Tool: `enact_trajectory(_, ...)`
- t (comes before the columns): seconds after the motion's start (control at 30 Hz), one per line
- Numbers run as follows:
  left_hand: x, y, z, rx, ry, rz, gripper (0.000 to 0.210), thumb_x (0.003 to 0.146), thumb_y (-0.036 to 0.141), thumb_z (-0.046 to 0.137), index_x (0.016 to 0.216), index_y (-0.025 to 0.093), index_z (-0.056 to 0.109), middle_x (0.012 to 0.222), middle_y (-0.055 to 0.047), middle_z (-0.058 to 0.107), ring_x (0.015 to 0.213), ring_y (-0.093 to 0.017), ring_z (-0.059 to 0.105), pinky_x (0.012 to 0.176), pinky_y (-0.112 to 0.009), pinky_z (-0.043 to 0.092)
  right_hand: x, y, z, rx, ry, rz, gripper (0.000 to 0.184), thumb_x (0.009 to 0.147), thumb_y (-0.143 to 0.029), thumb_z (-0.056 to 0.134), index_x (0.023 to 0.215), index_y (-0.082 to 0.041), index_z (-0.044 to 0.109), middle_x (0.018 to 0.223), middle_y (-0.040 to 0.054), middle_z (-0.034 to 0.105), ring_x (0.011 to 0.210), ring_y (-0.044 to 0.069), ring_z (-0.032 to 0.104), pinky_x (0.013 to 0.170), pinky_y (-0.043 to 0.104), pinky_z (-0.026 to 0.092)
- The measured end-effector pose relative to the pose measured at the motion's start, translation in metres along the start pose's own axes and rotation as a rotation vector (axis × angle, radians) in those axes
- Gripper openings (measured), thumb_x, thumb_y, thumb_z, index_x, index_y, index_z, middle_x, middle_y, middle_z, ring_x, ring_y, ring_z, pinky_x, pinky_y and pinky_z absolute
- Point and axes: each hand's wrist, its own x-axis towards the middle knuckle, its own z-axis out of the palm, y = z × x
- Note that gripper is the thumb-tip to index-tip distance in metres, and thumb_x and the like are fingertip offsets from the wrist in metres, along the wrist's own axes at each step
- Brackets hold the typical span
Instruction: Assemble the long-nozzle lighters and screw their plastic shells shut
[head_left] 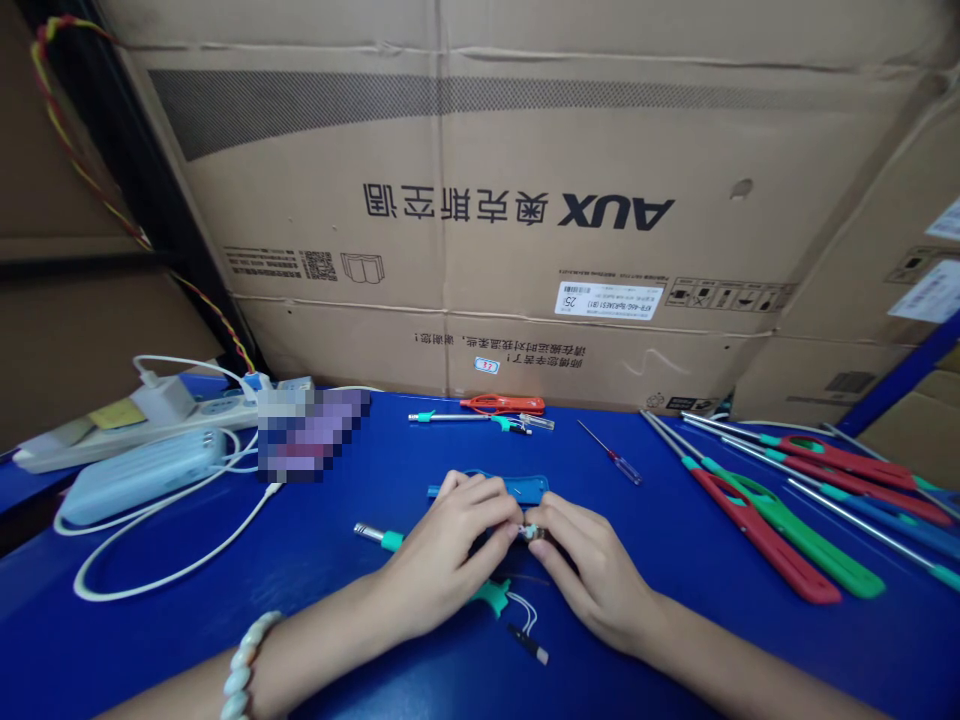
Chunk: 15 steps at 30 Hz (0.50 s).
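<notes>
My left hand [463,530] and my right hand [592,560] meet at the middle of the table, fingertips pinched around one small part [531,532]. It looks pale green and brassy; its kind is mostly hidden by the fingers. Just behind the hands lies a blue lighter handle shell [529,489]. Under my left hand runs a metal lighter tube [367,533] with a green collar. Its green trigger piece [493,597] shows below that hand, beside white wires and a black igniter [528,643] with a white end.
Behind lie an orange lighter shell [504,404], a second metal tube [457,418] and a screwdriver [613,455]. Several long lighters [780,535] are piled at the right. A power bank [142,475], white cable [180,560] and power strip [202,412] occupy the left. A cardboard box [480,130] stands behind.
</notes>
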Motion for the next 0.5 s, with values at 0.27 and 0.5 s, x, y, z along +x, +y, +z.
enact_trajectory(0.27, 0.0018, -0.0039, -0.0090, 0.189, -0.041, 0.224, 0.022, 0.096, 0.010, 0.035, 0.081, 0.016, 0.050, 0.078, -0.001, 0.053, 0.073, -0.015, 0.045, 0.073, -0.032, 0.028, -0.0011, -0.0013, 0.0006, -0.063, -0.011, -0.039, 0.016, 0.097, -0.020, 0.037, 0.093, -0.019, 0.052, 0.078, 0.0042, 0.056, 0.070, 0.018, 0.051, 0.064, 0.030, 0.040)
enact_trajectory(0.5, 0.0006, -0.0068, -0.0068, 0.277, -0.016, 0.313, 0.024, 0.094, 0.009, 0.034, 0.081, 0.014, 0.055, 0.074, -0.002, 0.052, 0.070, -0.016, 0.044, 0.071, -0.032, 0.031, -0.0009, -0.0002, 0.0006, -0.058, -0.028, -0.061, 0.018, 0.098, -0.020, 0.036, 0.090, -0.018, 0.052, 0.078, 0.0044, 0.057, 0.070, 0.018, 0.051, 0.064, 0.029, 0.040)
